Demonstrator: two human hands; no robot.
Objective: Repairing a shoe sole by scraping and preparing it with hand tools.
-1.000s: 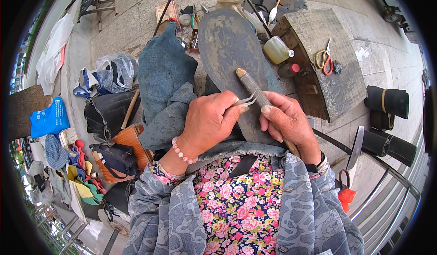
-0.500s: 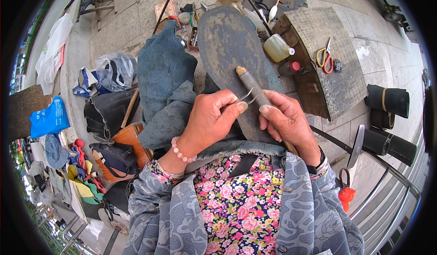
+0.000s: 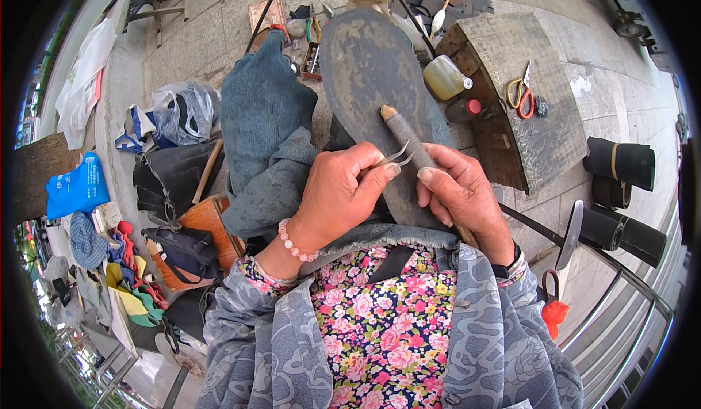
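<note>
My right hand (image 3: 460, 190) closes round a wooden stick (image 3: 406, 137) whose upper length is tightly wound with grey cord or wire. Thumb and fingers of my left hand (image 3: 347, 182) pinch a thin grey piece (image 3: 400, 155) with two curved ends, which meet the winding beside my right fingertips. Whether these are loose strands or a tool's tips I cannot tell. Beneath both hands, a long dark oval board (image 3: 372, 66) with a worn, patchy surface lies over my lap. The lower end of the stick shows below my right hand.
Blue denim cloth (image 3: 266, 102) covers my left leg. To the right stands a wooden box (image 3: 537, 88) with scissors (image 3: 521, 95) on top, beside a bottle of yellowish liquid (image 3: 444, 78). Black rolls (image 3: 621, 162) lie farther right; bags and an orange case (image 3: 212, 223) are at left.
My left hand has shifted very slightly, and the two curved ends reach a little farther onto the winding. My right hand keeps its hold on the stick.
</note>
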